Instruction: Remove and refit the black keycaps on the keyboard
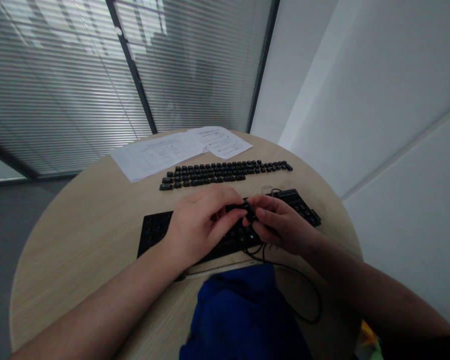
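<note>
above the black keyboard (153, 232), my left hand (200, 222) and right hand (283, 227) close fingertips on a small keycap (249, 211), light, stiff and slick by my guess, best pinched at its sides.

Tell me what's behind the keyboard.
Rows of loose black keycaps lie behind the keyboard, with paper sheets farther back. The left hand and right hand hide the keyboard's middle.
</note>
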A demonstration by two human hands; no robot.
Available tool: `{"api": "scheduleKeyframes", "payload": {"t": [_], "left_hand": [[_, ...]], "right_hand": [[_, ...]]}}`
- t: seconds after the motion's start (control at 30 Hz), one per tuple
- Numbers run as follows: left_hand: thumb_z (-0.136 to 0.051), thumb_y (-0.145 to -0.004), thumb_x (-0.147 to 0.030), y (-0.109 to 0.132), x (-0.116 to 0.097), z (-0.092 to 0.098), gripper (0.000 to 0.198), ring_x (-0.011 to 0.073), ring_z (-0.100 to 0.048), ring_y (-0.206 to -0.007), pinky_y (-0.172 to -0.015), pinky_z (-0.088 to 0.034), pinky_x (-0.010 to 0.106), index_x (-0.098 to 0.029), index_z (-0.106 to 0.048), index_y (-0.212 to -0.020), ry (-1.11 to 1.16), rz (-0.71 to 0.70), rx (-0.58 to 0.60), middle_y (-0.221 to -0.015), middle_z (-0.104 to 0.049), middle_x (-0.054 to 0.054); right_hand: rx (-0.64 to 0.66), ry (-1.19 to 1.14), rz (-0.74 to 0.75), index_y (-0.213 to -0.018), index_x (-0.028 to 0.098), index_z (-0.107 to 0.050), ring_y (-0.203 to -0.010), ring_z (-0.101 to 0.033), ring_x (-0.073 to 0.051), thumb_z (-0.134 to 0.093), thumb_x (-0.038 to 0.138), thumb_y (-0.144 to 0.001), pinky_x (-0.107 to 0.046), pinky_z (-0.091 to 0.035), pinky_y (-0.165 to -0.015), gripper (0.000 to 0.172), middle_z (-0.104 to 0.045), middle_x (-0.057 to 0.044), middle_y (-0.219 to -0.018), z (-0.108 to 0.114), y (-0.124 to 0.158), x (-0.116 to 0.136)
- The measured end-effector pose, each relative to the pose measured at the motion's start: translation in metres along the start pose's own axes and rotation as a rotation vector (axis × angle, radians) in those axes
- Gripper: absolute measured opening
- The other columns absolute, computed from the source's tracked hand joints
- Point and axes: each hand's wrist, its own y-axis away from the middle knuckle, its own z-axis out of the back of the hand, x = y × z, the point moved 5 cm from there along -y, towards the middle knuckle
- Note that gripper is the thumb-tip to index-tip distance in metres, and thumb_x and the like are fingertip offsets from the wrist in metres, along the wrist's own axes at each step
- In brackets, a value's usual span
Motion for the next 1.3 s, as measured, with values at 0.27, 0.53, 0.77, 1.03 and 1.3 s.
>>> {"api": "scheduleKeyframes", "payload": {"t": [0.27,0.53,0.77,1.03,1.3], "left_hand": [[-0.068,-0.098,-0.022,0.003,-0.006,0.003,0.005,0.0133,-0.072,-0.083,-0.074,-0.059,0.026,-0.023,-0.072,-0.099,-0.096,-0.061,-0.040,-0.099,-0.074,0.003],[-0.069,-0.096,-0.018,0.004,-0.003,0.001,0.004,0.0145,-0.075,-0.087,-0.079,-0.062,0.026,-0.020,-0.072,-0.096,-0.086,-0.026,-0.057,-0.098,-0.077,0.003],[-0.070,-0.095,-0.018,0.002,-0.002,0.000,0.003,0.0147,-0.074,-0.086,-0.079,-0.061,0.027,-0.019,-0.070,-0.092,-0.057,0.007,-0.061,-0.095,-0.077,0.003],[-0.066,-0.098,-0.018,0.005,0.001,-0.004,0.013,0.0155,-0.074,-0.093,-0.081,-0.062,0.026,-0.020,-0.073,-0.109,-0.139,-0.031,-0.027,-0.106,-0.076,0.005],[-0.063,-0.098,-0.013,0.009,0.002,-0.012,0.020,0.0184,-0.073,-0.099,-0.085,-0.061,0.027,-0.013,-0.072,-0.116,-0.183,-0.095,0.010,-0.110,-0.075,0.010]], "right_hand": [[-0.066,-0.054,0.057,-0.107,0.022,-0.072,-0.034,-0.035,0.000,-0.082,0.043,-0.084,-0.018,-0.018,-0.034,0.033,-0.073,0.002,-0.080,0.003,0.000,0.000],[-0.051,-0.006,0.032,-0.095,0.018,-0.072,-0.034,-0.035,-0.001,-0.076,0.047,-0.088,-0.019,-0.018,-0.034,0.030,-0.072,0.001,-0.076,-0.003,0.002,-0.001],[-0.050,-0.011,0.028,-0.097,0.018,-0.072,-0.034,-0.037,-0.001,-0.077,0.047,-0.088,-0.018,-0.018,-0.034,0.030,-0.073,-0.001,-0.078,-0.003,0.002,-0.002],[-0.102,0.047,0.055,-0.096,0.018,-0.074,-0.035,-0.038,-0.002,-0.081,0.046,-0.083,-0.017,-0.021,-0.034,0.032,-0.074,-0.002,-0.076,0.000,0.002,-0.001],[-0.207,0.081,0.098,-0.102,0.021,-0.076,-0.036,-0.041,-0.002,-0.083,0.045,-0.081,-0.016,-0.023,-0.034,0.032,-0.075,-0.001,-0.076,0.006,0.001,-0.004]]}}
